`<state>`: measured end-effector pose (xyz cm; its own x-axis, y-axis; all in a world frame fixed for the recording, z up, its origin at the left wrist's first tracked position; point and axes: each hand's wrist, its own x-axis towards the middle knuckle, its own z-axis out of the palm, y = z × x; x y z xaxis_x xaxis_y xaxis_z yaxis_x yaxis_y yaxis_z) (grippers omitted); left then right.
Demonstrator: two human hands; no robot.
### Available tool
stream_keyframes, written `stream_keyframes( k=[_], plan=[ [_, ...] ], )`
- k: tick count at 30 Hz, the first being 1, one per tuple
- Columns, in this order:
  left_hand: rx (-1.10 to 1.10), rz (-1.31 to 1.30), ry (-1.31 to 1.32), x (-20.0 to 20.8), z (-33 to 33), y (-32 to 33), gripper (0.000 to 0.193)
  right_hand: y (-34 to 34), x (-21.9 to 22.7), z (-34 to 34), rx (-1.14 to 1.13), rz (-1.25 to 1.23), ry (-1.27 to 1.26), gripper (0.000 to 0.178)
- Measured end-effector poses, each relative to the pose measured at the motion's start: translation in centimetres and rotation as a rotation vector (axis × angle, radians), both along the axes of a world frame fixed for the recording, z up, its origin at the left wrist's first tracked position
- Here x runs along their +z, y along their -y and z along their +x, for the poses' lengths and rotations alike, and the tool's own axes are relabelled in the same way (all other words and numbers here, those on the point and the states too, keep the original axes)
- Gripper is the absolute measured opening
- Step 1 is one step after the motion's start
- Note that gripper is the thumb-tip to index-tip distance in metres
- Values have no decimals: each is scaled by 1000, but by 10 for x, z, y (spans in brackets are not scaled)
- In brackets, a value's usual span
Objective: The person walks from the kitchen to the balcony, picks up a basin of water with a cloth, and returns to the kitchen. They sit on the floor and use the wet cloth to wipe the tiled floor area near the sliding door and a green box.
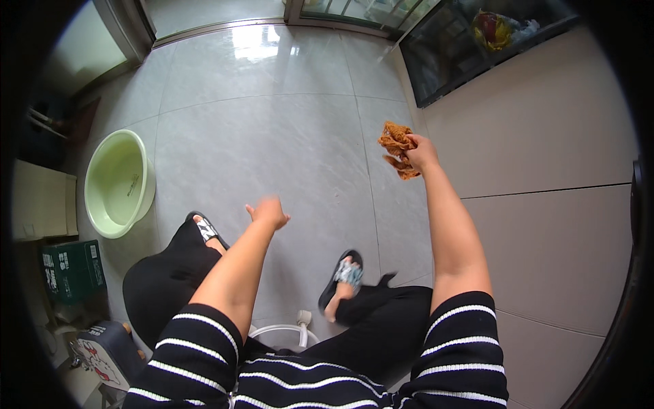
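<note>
"While both forearms (pixel 458 235) stretch out over the grey tiled floor (pixel 306 146), what does the right hand (pixel 424 154) hold?"

"It grips a crumpled orange-brown cloth (pixel 395 138) between thumb and fingers (a good part of it bunches out past them). The cloth is at arm's length on the right, near the pale panels (pixel 538 129)."

"Does it touch the floor?"

"I cannot tell from this angle."

"And the left hand (pixel 270 213)?"

"Open and empty, its fingers spread, though blur softens their tips. It is over the tiles, beyond the knees, nearer to the left slipper (pixel 206 229) than to the right slipper (pixel 349 274)."

"What else is around?"

"A pale green basin (pixel 117 180) on the left, well apart from both hands, and a dark green box (pixel 73 271) lower down on that side. Between the legs, a white round rim (pixel 269 330) shows in part; the rest is hidden behind the black trousers (pixel 388 320) and the striped top (pixel 306 382)."
</note>
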<state>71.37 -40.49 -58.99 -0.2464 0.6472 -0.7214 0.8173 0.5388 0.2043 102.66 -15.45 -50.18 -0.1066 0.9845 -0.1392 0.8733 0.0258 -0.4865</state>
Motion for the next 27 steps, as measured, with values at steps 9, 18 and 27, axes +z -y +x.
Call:
stream_keyframes(
  k=[9, 18, 27],
  plan=[
    [-261, 43, 1, -90, 62, 38, 80, 57, -186, 117, -184, -171, -204, 46],
    [-201, 243, -45, -117, 65, 28, 77, 213, -249, -15, 340, 20, 118, 42],
    [-82, 460, -48, -129, 46, 41, 73, 71, -199, 1, 13, -34, -675, 55]
  ],
)
